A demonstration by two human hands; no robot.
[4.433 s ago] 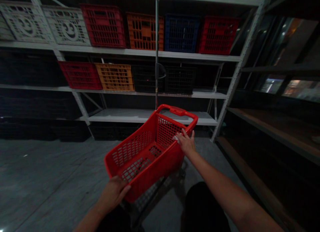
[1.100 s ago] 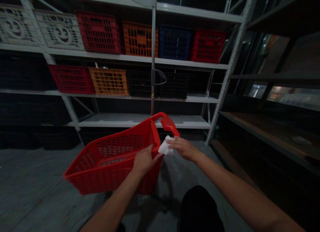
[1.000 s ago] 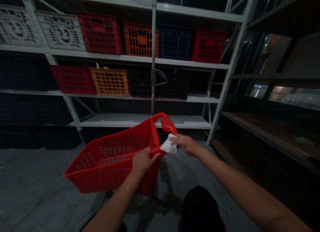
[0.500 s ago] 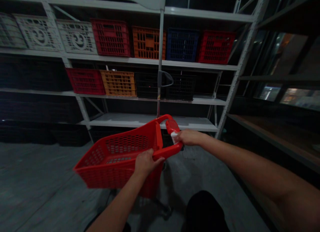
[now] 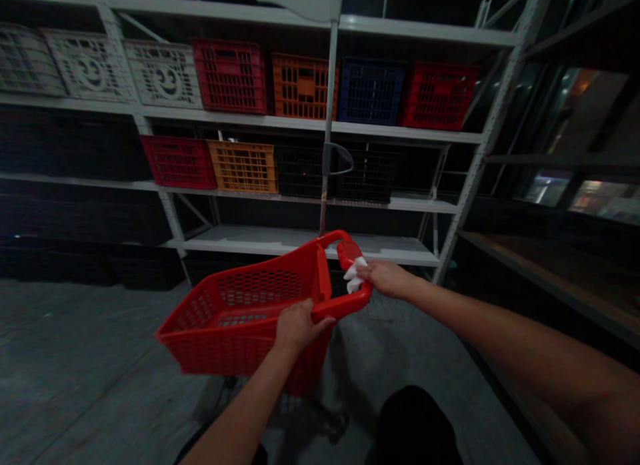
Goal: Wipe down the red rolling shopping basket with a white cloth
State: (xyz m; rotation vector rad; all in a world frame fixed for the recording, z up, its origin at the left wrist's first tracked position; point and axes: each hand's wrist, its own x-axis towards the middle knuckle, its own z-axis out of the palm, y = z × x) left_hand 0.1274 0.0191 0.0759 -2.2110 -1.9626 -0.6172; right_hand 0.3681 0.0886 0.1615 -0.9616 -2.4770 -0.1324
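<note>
A red plastic shopping basket (image 5: 235, 318) on a wheeled frame stands in front of me, its handle end turned towards the right. My left hand (image 5: 297, 326) grips the near rim of the basket beside the handle. My right hand (image 5: 387, 278) is closed on a crumpled white cloth (image 5: 354, 275) and presses it against the red handle (image 5: 350, 255).
Grey metal shelving (image 5: 300, 125) ahead holds white, red, orange, blue and black plastic crates. A thin pole with a dark loop (image 5: 336, 161) stands behind the basket. A darker shelf unit (image 5: 550, 251) runs along the right. Bare concrete floor (image 5: 75, 371) lies to the left.
The basket swung round so its handle end faces right. My left hand moved from the basket's corner to the rim by the handle, and my right hand brought the cloth onto the handle.
</note>
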